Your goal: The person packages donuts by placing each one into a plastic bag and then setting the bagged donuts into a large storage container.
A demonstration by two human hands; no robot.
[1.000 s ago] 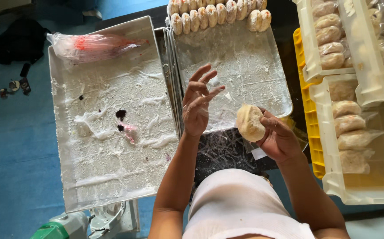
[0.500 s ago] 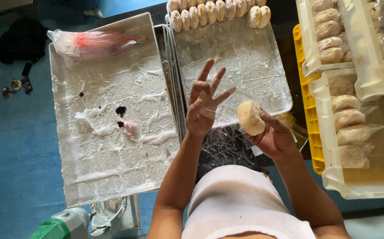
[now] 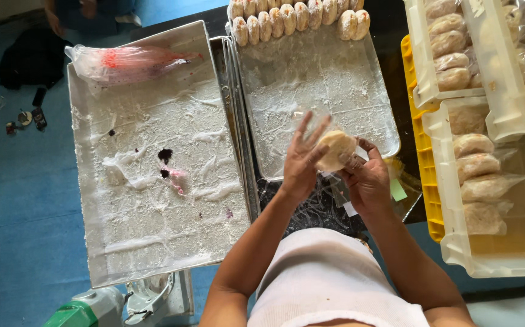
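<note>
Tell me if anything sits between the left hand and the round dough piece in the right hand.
Nothing visible does. The left hand already has its fingers against the dough piece, which the right hand holds above the floured tray.

Blue floor all around, evenly lit by soft daylight. Dark bag and small scattered bits at upper left. Black tabletop under the trays.

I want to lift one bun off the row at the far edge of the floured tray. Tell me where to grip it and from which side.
Take the end bun of the row of buns by its flat faces, from above. The buns stand on edge, packed together, so only the end one offers a free face, towards the tray's right rim.
</note>
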